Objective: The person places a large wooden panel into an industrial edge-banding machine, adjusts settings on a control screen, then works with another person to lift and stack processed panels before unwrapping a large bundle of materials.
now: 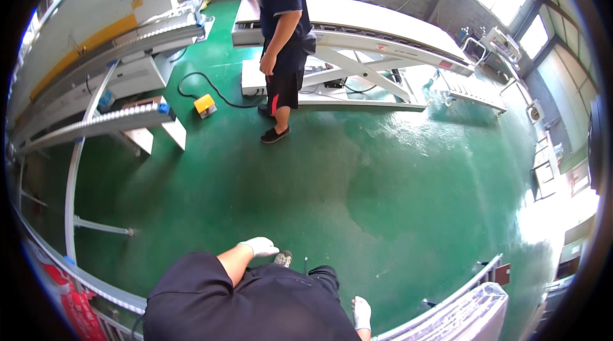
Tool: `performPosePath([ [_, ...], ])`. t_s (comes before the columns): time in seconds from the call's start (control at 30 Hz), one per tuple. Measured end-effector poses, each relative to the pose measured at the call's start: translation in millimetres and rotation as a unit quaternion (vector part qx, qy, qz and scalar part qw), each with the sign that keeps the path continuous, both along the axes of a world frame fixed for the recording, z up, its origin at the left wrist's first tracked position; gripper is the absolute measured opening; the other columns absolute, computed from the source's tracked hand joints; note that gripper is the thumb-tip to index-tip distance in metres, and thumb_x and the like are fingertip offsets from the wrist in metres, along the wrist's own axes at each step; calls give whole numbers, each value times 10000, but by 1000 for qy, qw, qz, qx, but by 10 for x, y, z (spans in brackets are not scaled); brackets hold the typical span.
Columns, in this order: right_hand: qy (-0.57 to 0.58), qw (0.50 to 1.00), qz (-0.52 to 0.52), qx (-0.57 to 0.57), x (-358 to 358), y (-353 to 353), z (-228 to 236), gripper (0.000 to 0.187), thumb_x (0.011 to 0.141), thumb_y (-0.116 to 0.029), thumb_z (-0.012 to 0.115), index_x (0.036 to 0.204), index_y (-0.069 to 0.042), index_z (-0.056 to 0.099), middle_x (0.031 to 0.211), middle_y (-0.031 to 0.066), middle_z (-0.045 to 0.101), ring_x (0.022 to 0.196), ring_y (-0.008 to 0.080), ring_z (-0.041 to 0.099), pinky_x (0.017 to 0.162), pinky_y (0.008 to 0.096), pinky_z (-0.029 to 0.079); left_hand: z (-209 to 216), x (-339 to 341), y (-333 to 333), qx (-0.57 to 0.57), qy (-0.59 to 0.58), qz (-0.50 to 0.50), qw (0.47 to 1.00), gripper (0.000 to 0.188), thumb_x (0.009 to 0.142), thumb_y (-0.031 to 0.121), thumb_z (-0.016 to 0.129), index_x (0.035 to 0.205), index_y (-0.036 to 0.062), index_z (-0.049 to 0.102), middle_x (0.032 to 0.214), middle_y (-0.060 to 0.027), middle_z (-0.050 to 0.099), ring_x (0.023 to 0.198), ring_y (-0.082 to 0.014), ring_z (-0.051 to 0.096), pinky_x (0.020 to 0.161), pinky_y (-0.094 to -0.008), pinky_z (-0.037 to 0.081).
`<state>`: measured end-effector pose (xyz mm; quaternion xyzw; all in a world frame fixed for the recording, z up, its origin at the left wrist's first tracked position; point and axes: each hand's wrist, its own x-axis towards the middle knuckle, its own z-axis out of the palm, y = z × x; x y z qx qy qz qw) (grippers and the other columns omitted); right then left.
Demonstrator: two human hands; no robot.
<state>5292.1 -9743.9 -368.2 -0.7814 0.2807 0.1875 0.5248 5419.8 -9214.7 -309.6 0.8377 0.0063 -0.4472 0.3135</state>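
Observation:
My left hand [260, 246], in a white glove, hangs in front of my body above the green floor [300, 200]. Its fingers are stretched out loosely, and I see nothing in them. Down by my right side is my right hand [361, 313], also white-gloved. A thumb or finger stands a little apart there, and no object shows in it. Nearest to this hand is a stack of pale panels or profiles under clear plastic wrap [469, 315]. Neither hand touches anything that I can see.
Ahead, a co-worker [284, 28] stands by a long white scissor-lift table [383, 18]. A yellow foot pedal [205, 106] with a black cable lies on the floor. A large machine [83, 34] and roller rails [96, 129] fill the left. Another roller stand [476, 99] is at the far right.

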Motion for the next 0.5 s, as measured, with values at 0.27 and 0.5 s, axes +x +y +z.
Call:
performPosePath([
  [0.27, 218, 971, -46, 82, 2082, -215, -518, 320, 994, -282, 552, 1152, -27, 664, 988, 130, 728, 872, 249, 691, 763, 388, 553, -160, 2089, 364, 85, -60, 80, 991, 572, 1002, 460, 413, 1153, -5, 709, 1181, -241, 696, 1144, -408, 635, 1004, -481, 470],
  [0.5, 53, 810, 485, -326, 5232, -1297, -885, 304, 941, -258, 579, 1085, -2, 660, 932, 167, 715, 909, 308, 704, 795, 418, 565, -98, 3682, 157, 102, -137, 267, 949, 485, 1042, 405, 420, 1129, 8, 684, 1127, -242, 692, 1074, -416, 642, 964, -468, 486],
])
